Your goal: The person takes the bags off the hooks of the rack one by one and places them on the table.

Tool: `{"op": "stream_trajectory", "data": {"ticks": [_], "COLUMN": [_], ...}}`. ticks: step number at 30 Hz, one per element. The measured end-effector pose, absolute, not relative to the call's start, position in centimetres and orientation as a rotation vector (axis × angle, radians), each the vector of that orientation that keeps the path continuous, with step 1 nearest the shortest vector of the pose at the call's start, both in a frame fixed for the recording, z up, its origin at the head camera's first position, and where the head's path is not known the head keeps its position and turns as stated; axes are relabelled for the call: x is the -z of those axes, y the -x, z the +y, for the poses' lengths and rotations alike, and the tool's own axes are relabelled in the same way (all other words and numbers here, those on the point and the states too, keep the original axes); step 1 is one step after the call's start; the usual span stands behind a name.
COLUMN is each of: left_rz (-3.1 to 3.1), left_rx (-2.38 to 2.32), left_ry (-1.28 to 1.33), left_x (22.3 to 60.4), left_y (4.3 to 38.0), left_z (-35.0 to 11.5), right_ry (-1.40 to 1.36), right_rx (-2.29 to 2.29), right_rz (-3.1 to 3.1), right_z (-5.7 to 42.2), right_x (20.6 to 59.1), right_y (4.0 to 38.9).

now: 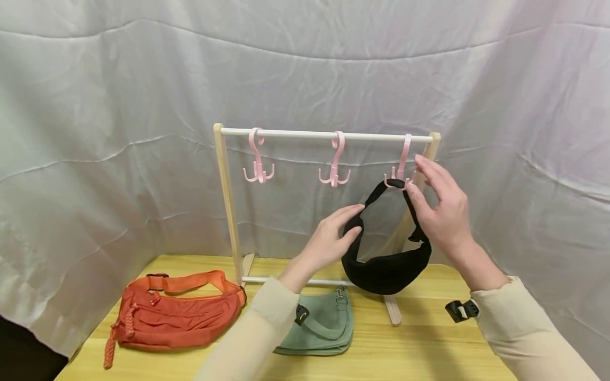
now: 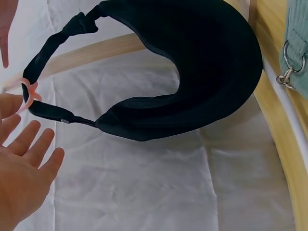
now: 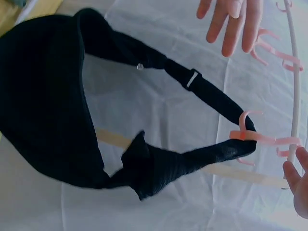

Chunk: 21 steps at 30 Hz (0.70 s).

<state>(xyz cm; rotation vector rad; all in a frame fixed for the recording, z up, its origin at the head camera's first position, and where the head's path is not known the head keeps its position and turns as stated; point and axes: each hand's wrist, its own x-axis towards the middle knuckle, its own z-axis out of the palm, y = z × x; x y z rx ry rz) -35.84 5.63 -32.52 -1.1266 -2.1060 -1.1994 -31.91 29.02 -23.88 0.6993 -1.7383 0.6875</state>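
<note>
A black crescent-shaped bag (image 1: 388, 272) hangs by its strap (image 2: 48, 50) from the rightmost pink hook (image 1: 403, 159). The strap loops over one of the hook's lower prongs, and the bag's body dangles above the table. My left hand (image 1: 330, 238) is beside the bag's left side, fingers extended and holding nothing; the left wrist view shows its fingers (image 2: 41, 149) spread and apart from the fabric. Close to the right of the hook is my right hand (image 1: 443, 206), thumb and fingers parted. At the right wrist view's edge, its fingertips (image 3: 293, 175) are clear of the strap.
The hook hangs on a wooden rack's white bar (image 1: 295, 134), along with a middle pink hook (image 1: 335, 159) and a left one (image 1: 258, 159). On the table (image 1: 381, 360) lie an orange-red waist bag (image 1: 181, 323) and a green corduroy bag (image 1: 329, 341), partly behind my left sleeve.
</note>
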Motion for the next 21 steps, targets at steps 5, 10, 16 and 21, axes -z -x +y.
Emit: {"op": "stream_trajectory", "data": {"ticks": [5, 10, 16, 21], "left_rz": [-2.066, -2.038, -2.037, -2.01], "left_rx": [1.164, 1.142, 1.142, 1.147], "left_ry": [1.142, 1.133, 1.117, 1.103], "left_x": [31.9, 31.5, 31.0, 30.6], "left_y": [36.6, 37.4, 38.2, 39.1], "left_z": [6.3, 7.0, 7.7, 8.1], "right_ry": [-0.708, -0.694, -0.727, -0.778], "right_rx": [-0.624, -0.598, -0.508, -0.449], "right_rz": [-1.735, -1.739, -1.771, -1.777], "right_z": [29.6, 30.0, 30.6, 31.1], "right_x": [22.8, 21.6, 20.2, 19.2], "right_y": [32.8, 33.6, 34.6, 35.8]}}
